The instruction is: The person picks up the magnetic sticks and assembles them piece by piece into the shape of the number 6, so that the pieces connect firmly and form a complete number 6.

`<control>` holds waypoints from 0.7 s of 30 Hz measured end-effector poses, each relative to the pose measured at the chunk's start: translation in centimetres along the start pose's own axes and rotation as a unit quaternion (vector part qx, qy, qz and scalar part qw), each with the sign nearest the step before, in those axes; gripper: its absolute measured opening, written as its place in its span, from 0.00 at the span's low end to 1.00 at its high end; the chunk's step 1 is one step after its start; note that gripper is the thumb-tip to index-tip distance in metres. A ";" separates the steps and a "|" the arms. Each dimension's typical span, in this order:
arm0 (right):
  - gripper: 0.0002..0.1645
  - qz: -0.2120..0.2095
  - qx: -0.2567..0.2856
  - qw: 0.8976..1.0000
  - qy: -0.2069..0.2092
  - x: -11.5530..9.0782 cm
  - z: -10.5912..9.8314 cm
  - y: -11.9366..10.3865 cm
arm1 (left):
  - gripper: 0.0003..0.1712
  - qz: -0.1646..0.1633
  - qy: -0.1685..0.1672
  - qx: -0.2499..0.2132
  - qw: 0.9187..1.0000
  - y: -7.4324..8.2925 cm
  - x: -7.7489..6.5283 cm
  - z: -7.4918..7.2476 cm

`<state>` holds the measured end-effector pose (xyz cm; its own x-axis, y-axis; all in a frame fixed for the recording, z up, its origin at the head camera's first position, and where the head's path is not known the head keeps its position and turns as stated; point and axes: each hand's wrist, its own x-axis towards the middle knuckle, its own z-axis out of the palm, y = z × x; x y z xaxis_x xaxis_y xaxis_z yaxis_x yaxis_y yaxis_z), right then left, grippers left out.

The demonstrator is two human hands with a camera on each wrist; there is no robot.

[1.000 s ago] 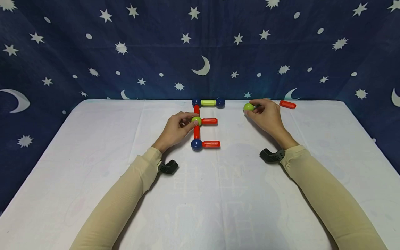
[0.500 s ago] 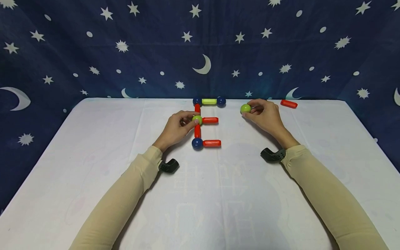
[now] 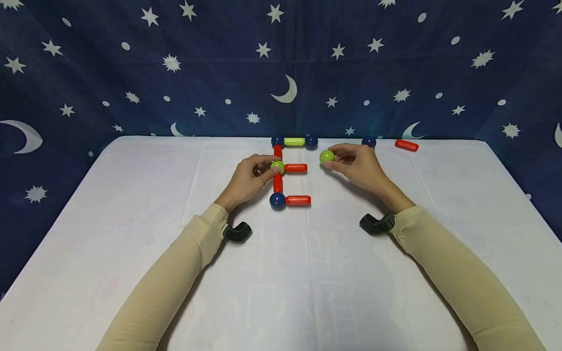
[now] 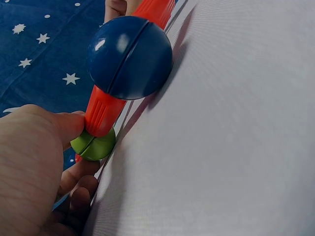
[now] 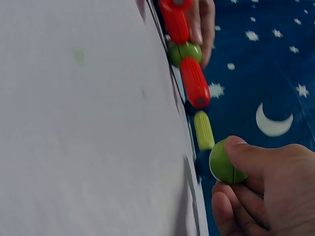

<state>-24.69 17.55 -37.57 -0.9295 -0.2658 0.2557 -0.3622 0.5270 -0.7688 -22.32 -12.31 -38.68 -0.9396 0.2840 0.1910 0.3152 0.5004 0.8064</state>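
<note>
My left hand (image 3: 251,179) pinches a green ball (image 3: 277,167) at the middle of a structure of rods and balls lying on the table. Red rods join this ball to a blue ball (image 3: 277,201) in front and another blue ball (image 3: 277,141) behind. A red rod (image 3: 296,167) points right from the green ball, and a second red rod (image 3: 298,200) from the front blue ball. At the back, a yellow-green rod (image 3: 294,142) ends in a blue ball (image 3: 311,142). Between thumb and fingers, my right hand (image 3: 361,165) holds a loose green ball (image 5: 227,162), right of the middle rod's end.
Behind the right hand, a loose blue ball (image 3: 369,142) and a loose red rod (image 3: 406,145) lie near the far edge of the white-covered table (image 3: 281,292). A dark blue curtain (image 3: 219,58) with stars and moons hangs directly behind that edge.
My right hand has carried its green ball left toward the structure, and the loose blue ball behind that hand has come into view. My left hand keeps its place on the middle ball.
</note>
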 end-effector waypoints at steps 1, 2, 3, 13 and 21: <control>0.22 -0.003 0.001 1.000 -0.007 -0.1 0.2 -0.2 | 0.18 0.001 0.000 0.000 1.000 0.0 0.0 0.0; 0.22 -0.006 0.003 1.000 -0.014 -0.1 0.4 -0.4 | 0.18 0.001 0.000 0.000 1.000 0.0 0.0 0.0; 0.22 -0.010 0.005 1.000 -0.020 -0.2 0.5 -0.5 | 0.18 0.001 0.000 0.000 1.000 0.0 0.1 0.0; 0.20 -0.039 0.008 0.999 -0.035 -0.4 1.6 -0.5 | 0.17 0.000 0.002 -0.001 1.000 0.0 0.0 0.0; 0.21 -0.036 -0.009 0.999 -0.038 -0.6 1.9 -0.5 | 0.17 0.005 0.003 -0.002 1.000 0.0 0.1 0.0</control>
<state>-23.84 15.93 -38.43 -0.8933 -0.3634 0.2646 -0.4298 0.5182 -0.7394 -22.38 -12.30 -38.70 -0.9371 0.2839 0.2030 0.3245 0.4944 0.8064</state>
